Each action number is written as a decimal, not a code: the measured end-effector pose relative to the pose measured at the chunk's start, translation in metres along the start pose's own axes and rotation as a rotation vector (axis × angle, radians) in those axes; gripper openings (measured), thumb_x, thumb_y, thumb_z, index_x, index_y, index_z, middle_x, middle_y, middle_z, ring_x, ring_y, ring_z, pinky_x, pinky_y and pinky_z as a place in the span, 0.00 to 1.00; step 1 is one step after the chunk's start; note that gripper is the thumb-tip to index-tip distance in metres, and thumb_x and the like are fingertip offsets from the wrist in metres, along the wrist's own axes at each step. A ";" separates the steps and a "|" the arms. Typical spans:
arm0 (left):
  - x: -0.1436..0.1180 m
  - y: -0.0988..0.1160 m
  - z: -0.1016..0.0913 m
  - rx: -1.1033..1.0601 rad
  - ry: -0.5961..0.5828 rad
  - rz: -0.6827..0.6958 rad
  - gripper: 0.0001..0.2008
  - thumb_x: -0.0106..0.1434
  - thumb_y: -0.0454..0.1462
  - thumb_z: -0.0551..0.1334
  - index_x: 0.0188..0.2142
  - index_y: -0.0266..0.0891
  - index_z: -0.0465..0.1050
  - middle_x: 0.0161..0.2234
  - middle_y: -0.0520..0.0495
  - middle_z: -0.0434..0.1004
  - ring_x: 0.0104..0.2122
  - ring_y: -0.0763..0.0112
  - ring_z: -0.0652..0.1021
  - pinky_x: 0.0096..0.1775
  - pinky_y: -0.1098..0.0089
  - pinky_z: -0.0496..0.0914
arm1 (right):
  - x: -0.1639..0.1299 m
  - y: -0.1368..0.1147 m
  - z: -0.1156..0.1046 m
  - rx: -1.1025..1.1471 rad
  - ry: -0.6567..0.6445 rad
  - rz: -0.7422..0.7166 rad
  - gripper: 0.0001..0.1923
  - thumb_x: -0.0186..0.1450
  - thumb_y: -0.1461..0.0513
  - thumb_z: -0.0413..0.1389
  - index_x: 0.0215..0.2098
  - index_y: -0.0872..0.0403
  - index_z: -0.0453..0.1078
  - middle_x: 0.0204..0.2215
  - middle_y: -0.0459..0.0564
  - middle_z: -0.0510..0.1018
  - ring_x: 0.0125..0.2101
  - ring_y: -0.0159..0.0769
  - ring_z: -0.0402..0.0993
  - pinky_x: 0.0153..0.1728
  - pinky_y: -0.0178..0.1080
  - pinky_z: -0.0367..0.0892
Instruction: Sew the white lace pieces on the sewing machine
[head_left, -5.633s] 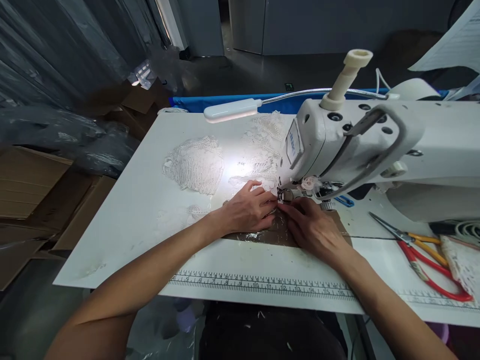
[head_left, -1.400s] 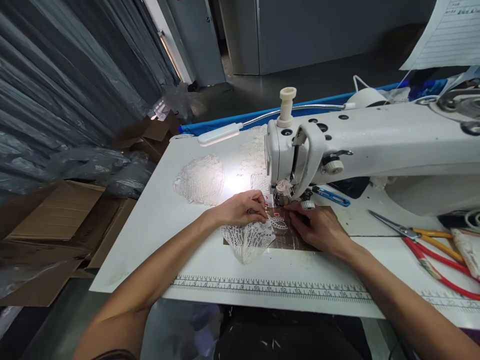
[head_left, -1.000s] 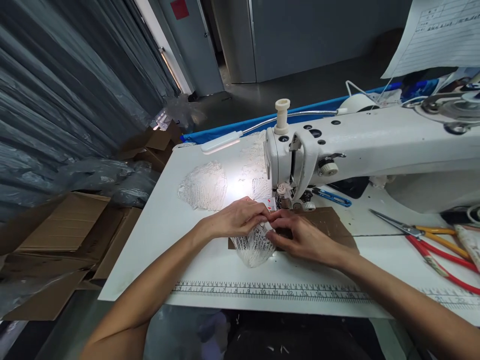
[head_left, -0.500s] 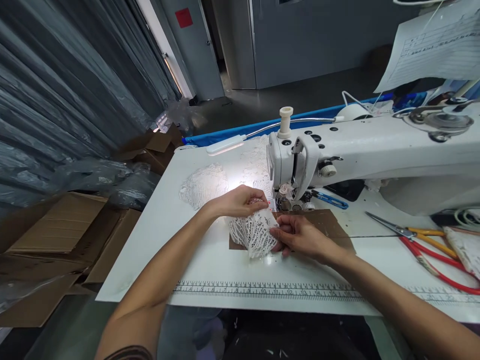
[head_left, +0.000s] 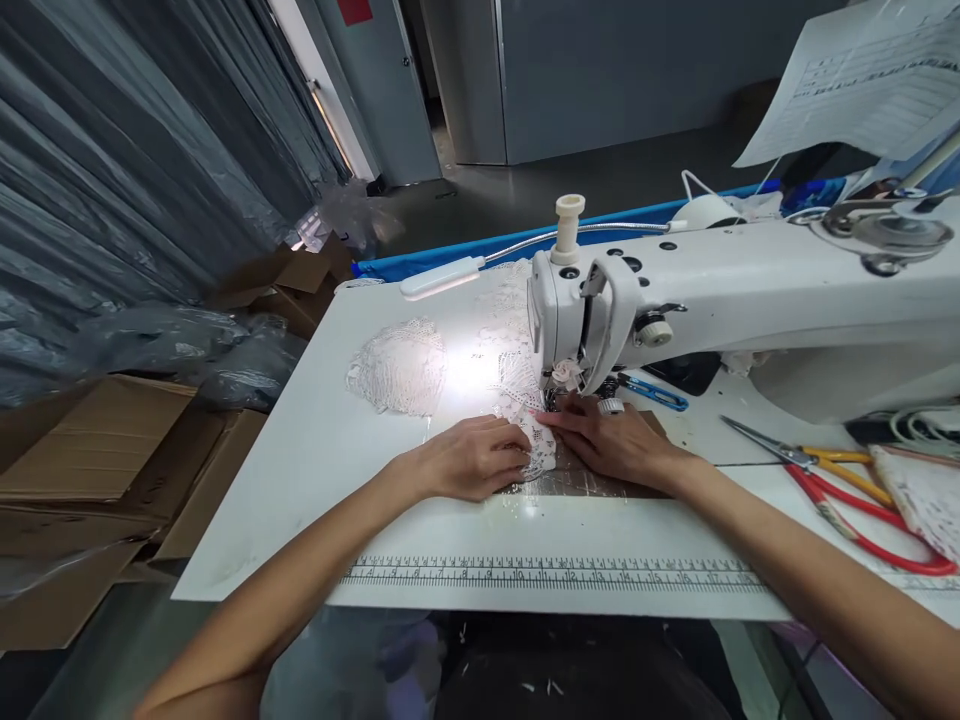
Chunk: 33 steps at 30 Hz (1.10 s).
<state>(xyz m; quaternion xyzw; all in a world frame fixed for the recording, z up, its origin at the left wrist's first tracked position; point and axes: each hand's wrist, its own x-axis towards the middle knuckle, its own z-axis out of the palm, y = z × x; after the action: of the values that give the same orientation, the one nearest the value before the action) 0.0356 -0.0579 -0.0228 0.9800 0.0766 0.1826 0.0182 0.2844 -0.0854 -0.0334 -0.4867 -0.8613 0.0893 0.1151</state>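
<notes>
A piece of white lace (head_left: 541, 452) lies beneath the front of the white sewing machine (head_left: 551, 310), partly covered by my hands. My left hand (head_left: 480, 458) rests at the lace's left edge, its fingers curled closed on it. Beside the needle area, my right hand (head_left: 611, 440) lies low and fairly flat, fingers stretched toward the presser foot and one tip touching the lace. The hand hides part of the foot. Under both is a brown sheet (head_left: 600, 484). More lace (head_left: 517, 375) extends behind the needle area.
A lace stack (head_left: 401, 365) sits left on the white table (head_left: 300, 500). Scissors with red and yellow handles (head_left: 862, 500) and blue thread snips (head_left: 656, 392) lie to the right. A ruler strip (head_left: 540, 575) runs along the front edge. Cardboard boxes (head_left: 105, 440) stand at left.
The lace, earlier lifted and bunched between both hands, now lies flatter at the needle area. My left hand has lowered toward me; my right hand has moved up to the presser foot.
</notes>
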 end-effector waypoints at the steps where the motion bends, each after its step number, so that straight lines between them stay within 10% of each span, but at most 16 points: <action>1: 0.001 0.001 0.003 0.031 0.010 0.000 0.07 0.68 0.34 0.57 0.34 0.36 0.71 0.36 0.45 0.76 0.30 0.73 0.74 0.33 0.70 0.71 | 0.003 -0.003 0.001 -0.052 -0.034 -0.007 0.21 0.70 0.59 0.44 0.59 0.44 0.65 0.49 0.54 0.74 0.33 0.38 0.74 0.23 0.35 0.59; 10: 0.008 -0.001 0.022 -0.079 0.166 -0.108 0.05 0.66 0.35 0.59 0.38 0.35 0.73 0.38 0.43 0.78 0.34 0.70 0.77 0.38 0.65 0.74 | -0.013 0.003 0.010 0.163 0.166 0.102 0.17 0.68 0.59 0.47 0.50 0.47 0.72 0.41 0.50 0.78 0.28 0.35 0.74 0.24 0.36 0.64; 18: 0.011 0.002 0.023 -0.271 0.375 -0.324 0.04 0.65 0.33 0.60 0.37 0.35 0.74 0.37 0.44 0.79 0.36 0.71 0.78 0.36 0.69 0.75 | -0.027 -0.016 0.010 0.295 0.081 -0.198 0.18 0.64 0.64 0.49 0.50 0.52 0.73 0.39 0.55 0.74 0.37 0.39 0.72 0.36 0.42 0.70; 26: 0.011 0.004 0.022 -0.084 0.176 -0.130 0.03 0.65 0.33 0.61 0.38 0.39 0.75 0.40 0.48 0.80 0.36 0.71 0.78 0.37 0.67 0.70 | -0.024 -0.011 0.001 0.347 -0.046 -0.197 0.20 0.63 0.64 0.50 0.49 0.44 0.75 0.41 0.52 0.73 0.40 0.39 0.71 0.39 0.42 0.68; 33: 0.009 0.008 0.021 -0.016 0.138 -0.144 0.04 0.65 0.34 0.61 0.36 0.40 0.75 0.42 0.49 0.80 0.35 0.71 0.77 0.38 0.65 0.67 | -0.023 0.002 0.003 0.203 0.111 0.006 0.20 0.67 0.61 0.48 0.54 0.45 0.72 0.41 0.52 0.74 0.29 0.33 0.71 0.32 0.38 0.67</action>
<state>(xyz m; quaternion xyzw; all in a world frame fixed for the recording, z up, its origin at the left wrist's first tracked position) 0.0529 -0.0645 -0.0382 0.9569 0.1466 0.2486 0.0340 0.2963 -0.1044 -0.0391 -0.4792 -0.8388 0.1494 0.2110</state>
